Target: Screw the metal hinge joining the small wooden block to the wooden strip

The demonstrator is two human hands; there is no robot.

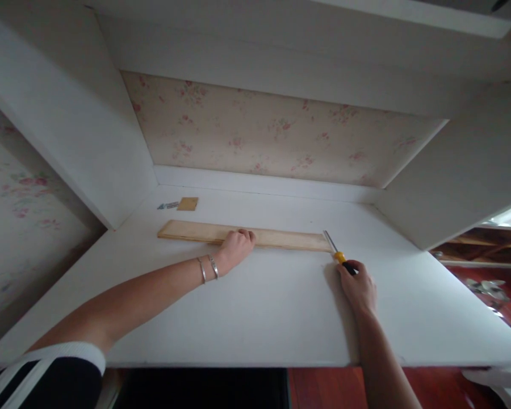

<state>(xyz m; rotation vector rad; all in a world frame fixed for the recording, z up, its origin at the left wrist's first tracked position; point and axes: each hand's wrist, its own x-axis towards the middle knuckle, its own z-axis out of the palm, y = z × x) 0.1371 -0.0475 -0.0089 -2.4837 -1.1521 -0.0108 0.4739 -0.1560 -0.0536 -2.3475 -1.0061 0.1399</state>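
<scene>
A long pale wooden strip (281, 238) lies flat across the white panel (255, 307). My left hand (235, 250) rests on the strip's middle, fingers curled over its far edge, with two bracelets on the wrist. My right hand (357, 285) grips a screwdriver (334, 250) with a yellow and black handle. Its metal shaft points at the strip's right end, and the tip touches that end.
A small wooden piece (188, 203) and a tiny grey item (167, 205) lie near the panel's back left corner. White side walls stand left and right, with floral backing (264, 133) behind. Red floor and clutter (489, 289) show at the right.
</scene>
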